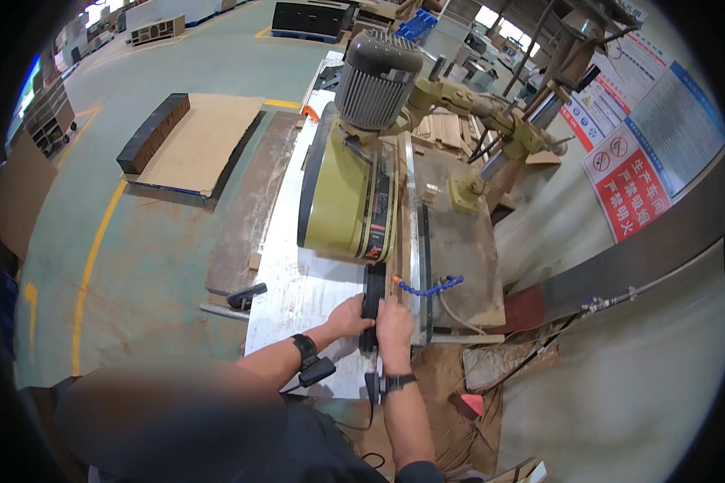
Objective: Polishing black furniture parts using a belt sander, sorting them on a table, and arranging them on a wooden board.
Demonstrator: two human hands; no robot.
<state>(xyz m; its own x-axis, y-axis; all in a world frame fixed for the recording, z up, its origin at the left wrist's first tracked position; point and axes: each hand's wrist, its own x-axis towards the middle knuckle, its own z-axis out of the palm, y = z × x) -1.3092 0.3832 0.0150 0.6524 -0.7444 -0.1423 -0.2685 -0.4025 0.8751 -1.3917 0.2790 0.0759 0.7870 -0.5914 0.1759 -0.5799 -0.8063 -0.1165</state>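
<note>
A narrow black board (374, 282) lies lengthwise on the white machine table (294, 298), its far end reaching the near end of a yellow-green power feeder (340, 201). My left hand (349, 316) grips the board's left side, thumb and fingers pressed against it. On the opposite side, my right hand (395, 324) is closed against the board, with some of its fingers hidden from view. Both wrists wear dark bands with small black devices attached.
Above the feeder stands a grey ribbed motor (379, 80). A blue jointed hose (431, 288) with an orange tip curves close to my right hand. Left of the table is a black-handled lever (247, 295). Further left, a cardboard-covered pallet (193, 145) carries dark boards.
</note>
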